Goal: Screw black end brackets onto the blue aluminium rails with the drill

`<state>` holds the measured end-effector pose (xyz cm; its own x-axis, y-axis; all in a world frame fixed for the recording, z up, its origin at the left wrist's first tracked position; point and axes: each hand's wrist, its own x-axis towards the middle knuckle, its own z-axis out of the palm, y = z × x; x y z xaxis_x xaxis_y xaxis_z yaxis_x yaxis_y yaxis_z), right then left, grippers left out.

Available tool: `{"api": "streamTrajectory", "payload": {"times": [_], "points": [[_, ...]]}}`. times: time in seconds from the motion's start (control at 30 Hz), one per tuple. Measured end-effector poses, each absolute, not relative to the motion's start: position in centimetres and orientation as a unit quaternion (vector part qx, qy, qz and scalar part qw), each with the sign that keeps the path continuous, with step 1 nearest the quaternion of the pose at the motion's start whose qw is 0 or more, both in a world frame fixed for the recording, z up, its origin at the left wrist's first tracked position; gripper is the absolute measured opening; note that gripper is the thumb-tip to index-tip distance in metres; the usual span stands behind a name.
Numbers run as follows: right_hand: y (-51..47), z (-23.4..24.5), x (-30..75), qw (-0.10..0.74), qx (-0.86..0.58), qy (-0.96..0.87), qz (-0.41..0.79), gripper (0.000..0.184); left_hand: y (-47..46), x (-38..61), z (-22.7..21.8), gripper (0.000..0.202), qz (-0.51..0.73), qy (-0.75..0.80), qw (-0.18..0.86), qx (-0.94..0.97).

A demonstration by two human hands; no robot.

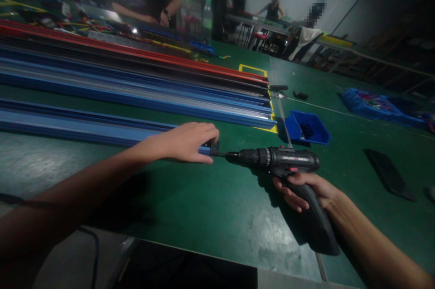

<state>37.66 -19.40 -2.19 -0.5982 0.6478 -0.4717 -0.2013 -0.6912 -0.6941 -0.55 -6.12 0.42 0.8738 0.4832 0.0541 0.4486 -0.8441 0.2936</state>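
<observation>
A long blue metal profile (84,122) lies lengthwise on the green table, with a small black end cap (215,147) at its right end. My left hand (186,142) is closed over that end, thumb below and fingers above. In my right hand (306,189) is a black cordless drill (285,160), held by its handle and pointing left. The drill's bit meets the end cap, or comes very close to it; exact contact is too small to tell.
Several blue, black and red profiles (170,85) lie behind. A blue bin (307,127) holds small black parts. Farther right are a black flat object (389,173) and a blue tray (380,105). Across the table a person's arm (136,12) rests near wires; other people work behind.
</observation>
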Motion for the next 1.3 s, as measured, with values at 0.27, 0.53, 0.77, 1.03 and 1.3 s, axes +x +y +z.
{"api": "streamTrajectory", "payload": {"times": [0.27, 0.53, 0.77, 1.03, 1.3], "points": [[-19.43, -2.37, 37.73, 0.257, -0.361, -0.307, 0.842, 0.028, -6.17, -0.63, 0.51, 0.041, 0.061, 0.245, 0.138, 0.958], [-19.41, -2.3, 37.74, 0.253, -0.362, -0.307, 0.843, 0.028, -6.13, -0.51, 0.5, 0.041, 0.061, 0.244, 0.137, 0.958], [-19.41, -2.26, 37.67, 0.255, -0.363, -0.315, 0.839, 0.027, -6.15, -0.57, 0.44, 0.041, 0.061, 0.244, 0.137, 0.958], [-19.41, -2.1, 37.6, 0.257, -0.37, -0.304, 0.839, 0.028, -6.19, -0.55, 0.53, 0.041, 0.059, 0.245, 0.139, 0.958], [-19.32, -2.55, 37.81, 0.266, -0.33, -0.309, 0.852, 0.027, -6.13, -0.63, 0.35, 0.042, 0.062, 0.244, 0.134, 0.958]]}}
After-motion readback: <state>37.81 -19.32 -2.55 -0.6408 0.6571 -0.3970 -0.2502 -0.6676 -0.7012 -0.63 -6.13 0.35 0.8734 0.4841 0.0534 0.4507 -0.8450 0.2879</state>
